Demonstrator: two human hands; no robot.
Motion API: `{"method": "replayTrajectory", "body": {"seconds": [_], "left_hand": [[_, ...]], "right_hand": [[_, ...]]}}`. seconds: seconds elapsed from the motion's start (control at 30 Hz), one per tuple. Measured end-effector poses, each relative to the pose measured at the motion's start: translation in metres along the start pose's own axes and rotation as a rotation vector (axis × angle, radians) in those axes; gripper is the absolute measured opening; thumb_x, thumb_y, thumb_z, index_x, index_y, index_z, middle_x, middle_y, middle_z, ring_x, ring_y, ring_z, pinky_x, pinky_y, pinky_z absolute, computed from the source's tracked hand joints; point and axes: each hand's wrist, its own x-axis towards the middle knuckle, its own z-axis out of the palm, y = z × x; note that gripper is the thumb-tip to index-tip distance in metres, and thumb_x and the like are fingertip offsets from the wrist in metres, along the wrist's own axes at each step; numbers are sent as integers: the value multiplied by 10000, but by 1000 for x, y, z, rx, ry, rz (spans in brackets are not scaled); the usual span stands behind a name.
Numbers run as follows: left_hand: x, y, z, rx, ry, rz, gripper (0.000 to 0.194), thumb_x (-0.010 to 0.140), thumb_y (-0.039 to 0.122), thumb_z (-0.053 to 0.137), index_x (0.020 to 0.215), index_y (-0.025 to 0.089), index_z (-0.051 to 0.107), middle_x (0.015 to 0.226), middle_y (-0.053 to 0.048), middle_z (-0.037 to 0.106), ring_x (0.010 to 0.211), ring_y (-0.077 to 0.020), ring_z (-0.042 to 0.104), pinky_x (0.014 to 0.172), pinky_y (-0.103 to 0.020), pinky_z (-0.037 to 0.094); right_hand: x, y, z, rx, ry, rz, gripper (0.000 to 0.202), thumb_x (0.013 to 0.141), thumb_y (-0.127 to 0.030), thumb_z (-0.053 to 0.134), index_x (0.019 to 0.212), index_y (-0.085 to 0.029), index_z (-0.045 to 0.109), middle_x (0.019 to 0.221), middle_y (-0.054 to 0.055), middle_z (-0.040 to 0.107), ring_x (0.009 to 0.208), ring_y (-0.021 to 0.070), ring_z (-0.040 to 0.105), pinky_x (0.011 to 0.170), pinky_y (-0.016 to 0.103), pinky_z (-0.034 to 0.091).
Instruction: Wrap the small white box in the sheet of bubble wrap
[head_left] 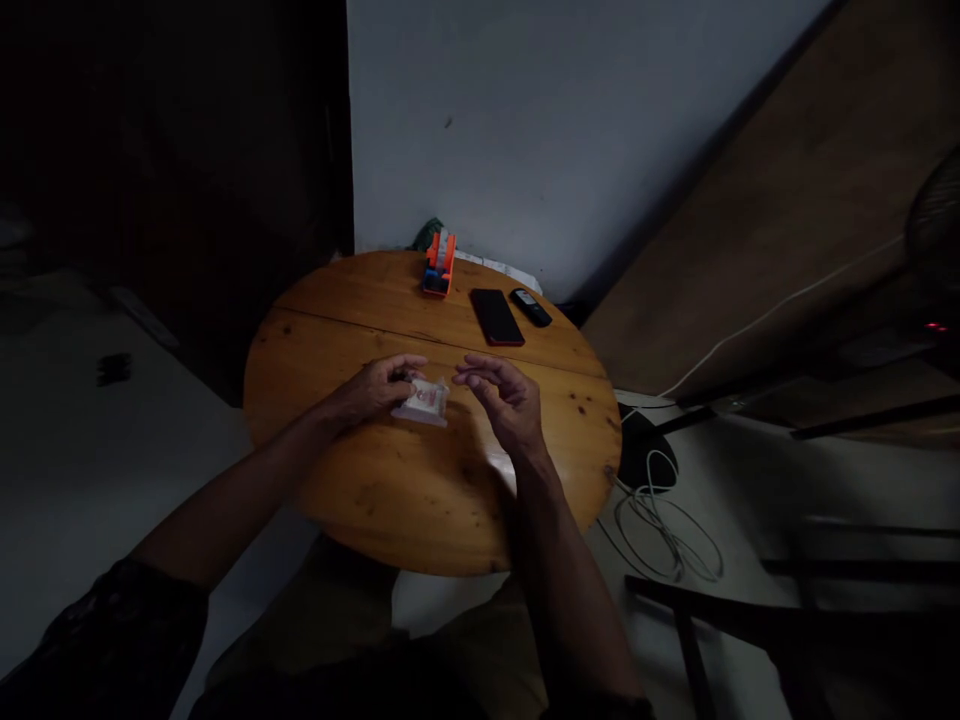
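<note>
My left hand (376, 390) is closed on the left side of a small pale packet (424, 400) with reddish print and what looks like clear plastic around it. The thumb rests on top of the packet, just over the round wooden table (360, 495). To the right of the packet, my right hand (504, 396) is raised with its fingers stretched toward the left. A small gap separates it from the packet. No held object can be made out in it.
Behind my hands lie an orange and blue tape dispenser (439, 264), a dark phone with a red edge (497, 318) and a black keypad handset (531, 307). The wall (495, 130) stands behind the table. A coiled pale cable (660, 530) lies on the floor at right.
</note>
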Motion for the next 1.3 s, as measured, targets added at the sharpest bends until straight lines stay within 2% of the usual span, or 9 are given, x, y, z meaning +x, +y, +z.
{"method": "replayTrajectory", "body": {"seconds": [0.17, 0.37, 0.47, 0.63, 0.73, 0.87, 1.03, 1.1, 1.3], "left_hand": [[1, -2, 0, -1, 2, 19, 651, 631, 255, 730, 1266, 153, 628, 1080, -68, 691, 877, -165, 647, 729, -260, 488], [1, -4, 0, 49, 9, 25, 666, 656, 280, 722, 1302, 154, 620, 1081, -66, 699, 797, -139, 621, 665, -247, 455], [1, -3, 0, 36, 8, 19, 670, 647, 269, 719, 1300, 159, 619, 1127, -77, 694, 820, -147, 632, 674, -251, 462], [0, 2, -1, -10, 22, 23, 640, 605, 233, 730, 1233, 146, 639, 1190, -108, 695, 994, -210, 648, 815, -309, 493], [2, 2, -7, -54, 86, 63, 599, 599, 252, 742, 1178, 134, 643, 1103, -99, 716, 984, -215, 650, 859, -339, 492], [6, -1, -14, -53, 227, 112, 502, 596, 262, 714, 1079, 135, 658, 950, -54, 711, 898, -180, 632, 810, -302, 474], [7, -2, -15, -26, 300, 64, 440, 587, 303, 719, 994, 143, 674, 911, -35, 701, 821, -160, 608, 734, -277, 452], [6, -1, -15, -13, 296, 70, 440, 580, 313, 725, 984, 144, 684, 933, -39, 706, 841, -168, 618, 758, -286, 458], [5, -1, -14, 10, 291, 98, 437, 586, 328, 741, 979, 140, 708, 936, -46, 715, 845, -175, 629, 770, -296, 471]], "right_hand": [[-1, 0, 4, -68, -81, 4, 266, 889, -420, 690, 1081, -239, 711, 912, 47, 781, 903, 227, 735, 917, 418, 536], [-7, -3, 19, -378, -298, -152, 290, 891, -205, 585, 1122, -287, 738, 1034, 36, 788, 1095, 257, 684, 1043, 490, 441], [-6, -2, 15, -254, -167, -105, 245, 877, -225, 604, 1072, -276, 743, 979, 35, 787, 1019, 248, 702, 1007, 479, 471], [3, 10, -3, 74, 246, 92, 160, 837, -323, 662, 954, -220, 701, 836, 27, 760, 838, 197, 702, 894, 407, 529], [7, 16, -7, 89, 279, 134, 174, 792, -329, 705, 921, -213, 694, 810, 22, 743, 820, 188, 689, 881, 395, 528], [5, 13, -9, 16, 160, 90, 215, 784, -352, 748, 957, -232, 707, 905, 37, 742, 898, 206, 685, 883, 399, 525], [1, 4, -13, -224, -254, 30, 495, 721, -338, 836, 1186, -273, 680, 1313, 70, 649, 1253, 269, 574, 1051, 461, 448], [0, 2, -13, -254, -345, 16, 594, 727, -358, 833, 1279, -269, 633, 1401, 86, 588, 1328, 282, 521, 1103, 480, 409], [-1, 8, -5, -284, -339, -4, 572, 753, -362, 795, 1286, -254, 621, 1389, 86, 601, 1318, 280, 528, 1125, 477, 391]]}}
